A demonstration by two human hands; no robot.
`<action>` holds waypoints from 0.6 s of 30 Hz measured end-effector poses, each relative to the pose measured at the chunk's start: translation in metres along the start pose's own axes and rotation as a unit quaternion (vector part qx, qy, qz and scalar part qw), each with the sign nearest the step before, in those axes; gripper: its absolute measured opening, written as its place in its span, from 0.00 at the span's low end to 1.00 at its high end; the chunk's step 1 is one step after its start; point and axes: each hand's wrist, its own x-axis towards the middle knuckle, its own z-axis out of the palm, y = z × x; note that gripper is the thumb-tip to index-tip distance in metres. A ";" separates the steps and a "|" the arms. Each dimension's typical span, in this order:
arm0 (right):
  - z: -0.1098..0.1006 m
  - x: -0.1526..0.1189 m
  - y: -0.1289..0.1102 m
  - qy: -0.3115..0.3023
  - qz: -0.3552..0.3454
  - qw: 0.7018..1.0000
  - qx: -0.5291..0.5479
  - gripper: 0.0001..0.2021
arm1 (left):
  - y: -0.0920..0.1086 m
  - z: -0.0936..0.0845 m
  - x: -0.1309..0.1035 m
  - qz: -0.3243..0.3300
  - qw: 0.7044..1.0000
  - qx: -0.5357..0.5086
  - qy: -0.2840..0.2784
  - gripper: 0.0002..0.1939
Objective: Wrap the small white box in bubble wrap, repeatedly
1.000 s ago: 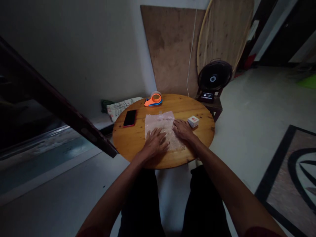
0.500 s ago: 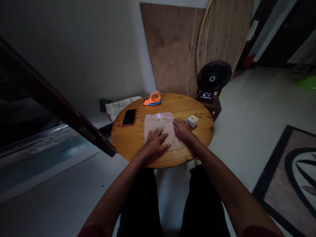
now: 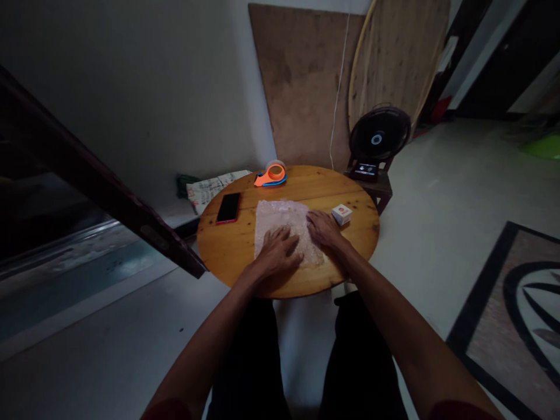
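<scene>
A sheet of pinkish, see-through bubble wrap (image 3: 284, 214) lies flat near the middle of a round wooden table (image 3: 221, 256). My left hand (image 3: 279, 251) rests on its lower left part, fingers spread. On the right edge of the wrap lies my right hand (image 3: 324, 228), its fingers stretched out and fairly close together. Just beyond that hand sits a small white box (image 3: 342, 214) with a reddish mark on top. Both palms face down, so what is under them is hidden.
An orange and blue tape dispenser (image 3: 271, 175) stands at the table's far edge. To the left lies a phone (image 3: 228, 208) with a red rim. Behind the table on the right, a black fan (image 3: 378, 135) stands on a small stool (image 3: 382, 189). A dark slanted bar (image 3: 131, 204) crosses the left side.
The far edge of the bubble wrap has shifted slightly, and the bright glare there has faded. Both hands stay in nearly the same place on it.
</scene>
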 end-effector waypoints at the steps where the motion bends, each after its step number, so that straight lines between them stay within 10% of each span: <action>1: 0.000 0.000 0.000 0.000 -0.002 1.000 -0.001 0.18 | 0.003 0.000 0.002 -0.005 1.000 0.001 0.001 0.26; 18: -0.001 -0.001 0.002 0.020 -0.002 0.999 0.027 0.17 | 0.007 0.019 0.013 -0.033 0.998 0.023 0.038 0.31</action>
